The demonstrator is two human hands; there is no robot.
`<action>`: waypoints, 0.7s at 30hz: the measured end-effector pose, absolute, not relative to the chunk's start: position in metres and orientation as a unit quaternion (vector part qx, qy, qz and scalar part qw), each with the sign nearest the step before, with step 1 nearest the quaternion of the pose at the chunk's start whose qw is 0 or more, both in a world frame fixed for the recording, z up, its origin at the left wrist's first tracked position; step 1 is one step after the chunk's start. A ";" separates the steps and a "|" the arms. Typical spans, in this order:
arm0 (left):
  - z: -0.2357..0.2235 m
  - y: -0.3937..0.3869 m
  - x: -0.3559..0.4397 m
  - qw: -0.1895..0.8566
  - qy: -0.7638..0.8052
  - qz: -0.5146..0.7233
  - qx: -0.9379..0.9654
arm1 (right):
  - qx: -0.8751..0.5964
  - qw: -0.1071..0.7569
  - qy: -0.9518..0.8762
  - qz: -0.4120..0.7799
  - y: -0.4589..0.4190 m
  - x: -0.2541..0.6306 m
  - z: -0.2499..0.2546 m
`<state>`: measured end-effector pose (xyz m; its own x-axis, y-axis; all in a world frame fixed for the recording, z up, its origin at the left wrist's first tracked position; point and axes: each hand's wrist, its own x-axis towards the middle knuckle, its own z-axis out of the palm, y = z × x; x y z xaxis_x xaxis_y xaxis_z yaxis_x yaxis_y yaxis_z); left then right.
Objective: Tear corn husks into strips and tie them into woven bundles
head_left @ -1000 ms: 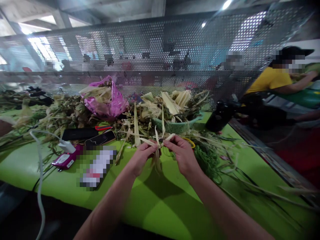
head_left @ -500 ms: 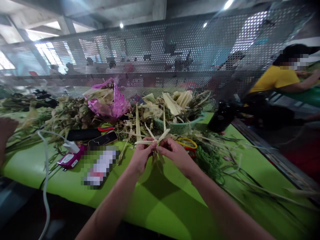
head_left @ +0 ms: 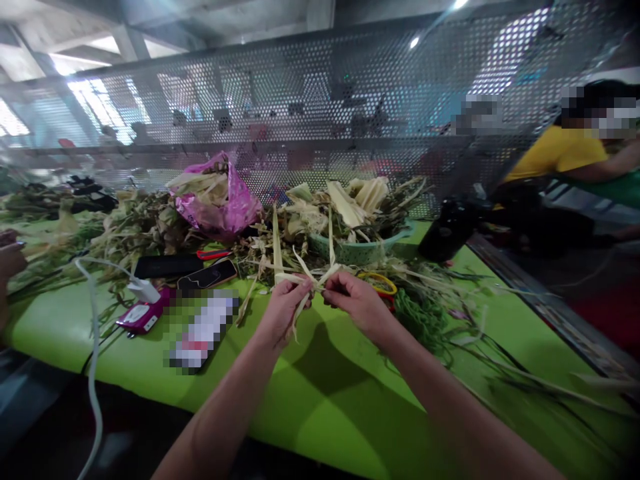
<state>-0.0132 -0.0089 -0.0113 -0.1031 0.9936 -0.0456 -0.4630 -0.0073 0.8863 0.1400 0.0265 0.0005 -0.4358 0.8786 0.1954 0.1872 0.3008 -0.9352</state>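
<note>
Several pale corn husk strips [head_left: 316,283] cross at a small knot above the green table, some pointing upward and one end hanging down. My left hand [head_left: 284,308] pinches the strips on the left side of the crossing. On its right side, my right hand [head_left: 357,303] is closed with thumb and forefinger on a strip. The fingers partly hide the knot. Scissors with yellow and red handles [head_left: 384,285] lie just beyond my right hand, beside a tangle of green yarn [head_left: 419,317].
Behind stand a green basket [head_left: 395,237] heaped with husks and a pink plastic bag [head_left: 240,210]. Phones, a magenta power bank [head_left: 145,317] and a white cable lie left. A dark bottle [head_left: 443,233] is right. Another person's hand [head_left: 10,257] shows far left; a person in yellow sits right.
A strip end now hangs below my left hand, and the strips lie differently at the crossing. My right hand has shifted slightly right. The other person's hand at left has moved lower.
</note>
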 end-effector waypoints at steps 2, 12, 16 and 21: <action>-0.011 -0.009 -0.014 0.593 0.393 0.621 0.329 | -0.377 0.383 -0.693 0.481 0.026 0.140 0.002; -0.011 -0.013 -0.011 0.646 0.341 0.580 0.361 | -0.379 0.442 -0.546 0.602 0.019 0.132 0.000; -0.009 -0.013 -0.012 0.644 0.327 0.577 0.381 | -0.395 0.436 -0.556 0.587 0.021 0.135 0.002; -0.012 -0.010 -0.012 0.616 0.319 0.595 0.406 | -0.362 0.440 -0.566 0.595 0.021 0.134 0.002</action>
